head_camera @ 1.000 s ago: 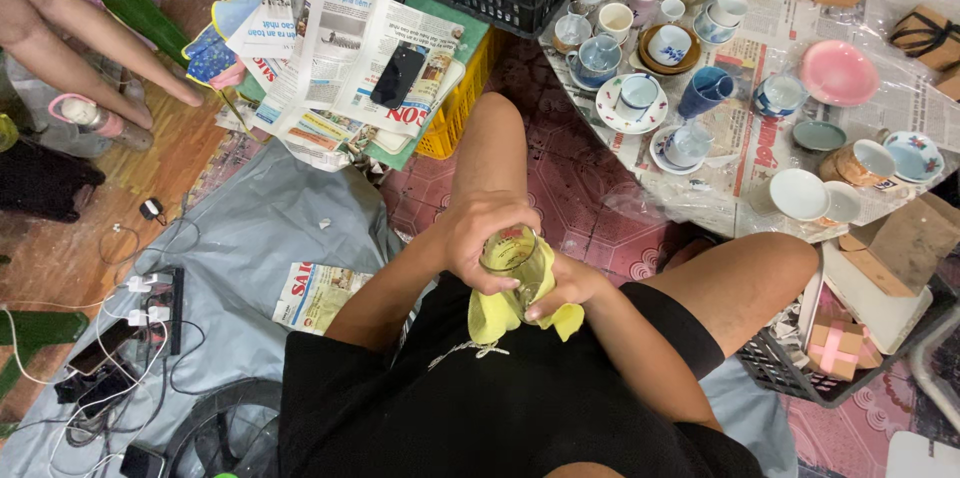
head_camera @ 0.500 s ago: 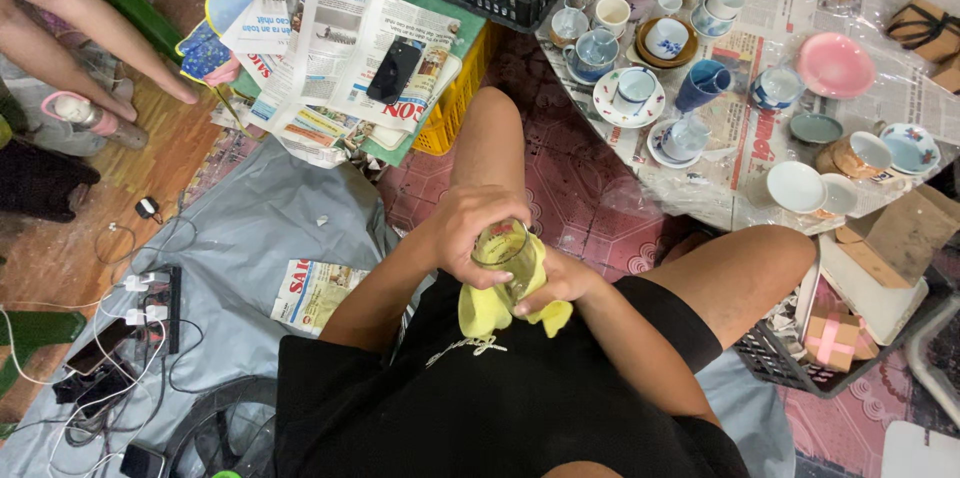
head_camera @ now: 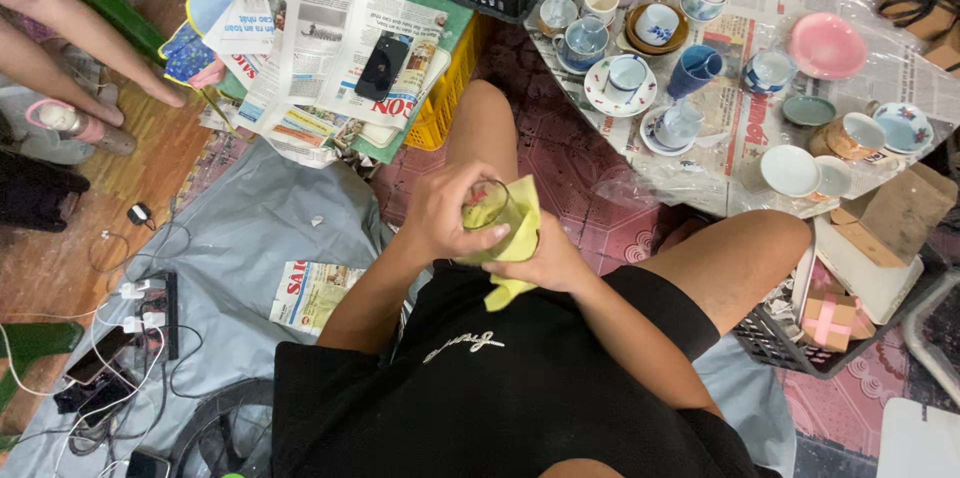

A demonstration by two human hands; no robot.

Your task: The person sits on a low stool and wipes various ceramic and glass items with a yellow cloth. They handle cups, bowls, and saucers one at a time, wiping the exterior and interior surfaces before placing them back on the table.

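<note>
Glass: a clear drinking glass (head_camera: 487,210) is held above the lap, between the two bent knees, its mouth tipped toward the camera.
Cloth: a yellow cloth (head_camera: 520,238) wraps the glass's right side and underside, and one corner hangs down onto the black shirt (head_camera: 500,378).
Left hand: the left hand (head_camera: 447,215) closes its grip over the glass from the left, fingers curled across the rim.
Right hand: the right hand (head_camera: 545,260) is clenched around the cloth beneath and beside the glass, so the glass sits between the two grips, touching both.
Surface: a low surface (head_camera: 740,128) covered in newspaper and clear plastic film lies ahead to the right, crowded with cups, saucers and bowls, among them a pink bowl (head_camera: 826,44) and a blue cup (head_camera: 694,69).
Left side: a black phone (head_camera: 381,66) rests on spread newspapers (head_camera: 310,48) over a yellow crate (head_camera: 450,88).
Other person: bare forearms (head_camera: 80,58) of another person reach in at the upper left, well apart from the glass.
</note>
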